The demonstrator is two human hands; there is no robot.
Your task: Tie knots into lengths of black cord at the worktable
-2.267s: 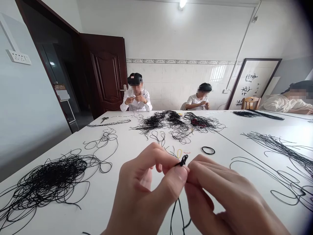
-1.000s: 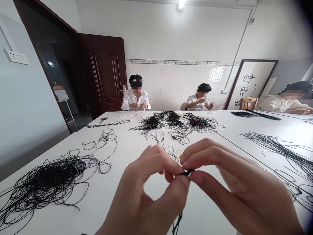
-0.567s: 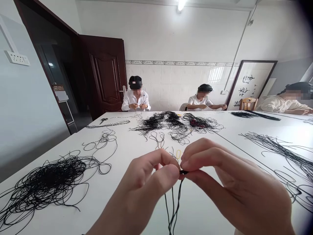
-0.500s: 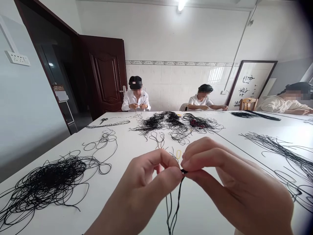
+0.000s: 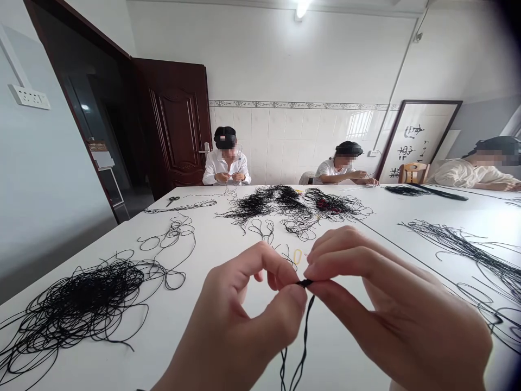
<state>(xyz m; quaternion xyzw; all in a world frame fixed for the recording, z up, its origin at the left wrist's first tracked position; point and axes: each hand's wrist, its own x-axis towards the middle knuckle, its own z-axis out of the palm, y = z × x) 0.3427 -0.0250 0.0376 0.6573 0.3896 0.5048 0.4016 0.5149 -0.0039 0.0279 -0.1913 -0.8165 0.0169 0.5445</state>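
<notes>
Between my two hands, close in front of me, is a short knotted piece of black cord (image 5: 304,283). My left hand (image 5: 248,309) pinches its left end between thumb and forefinger. From the other side, my right hand (image 5: 378,304) grips it with thumb and fingertips. Loose black strands (image 5: 302,353) hang from the cord below the fingers and drop out of the frame. The fingertips cover part of the knotted section. A small yellow loop (image 5: 297,257) lies on the white table (image 5: 179,347) just beyond my hands.
A tangled heap of black cord (image 5: 85,296) lies at the left. More cord piles (image 5: 280,201) spread across the far middle, and a bundle (image 5: 476,252) lies at right. Scissors (image 5: 173,200) rest at the far left. Three people sit around the far side.
My left thumb and forefinger have shifted slightly, and more of the black cord shows between my fingertips. The hanging strands have swung right. Across the table, the middle person's hands have moved.
</notes>
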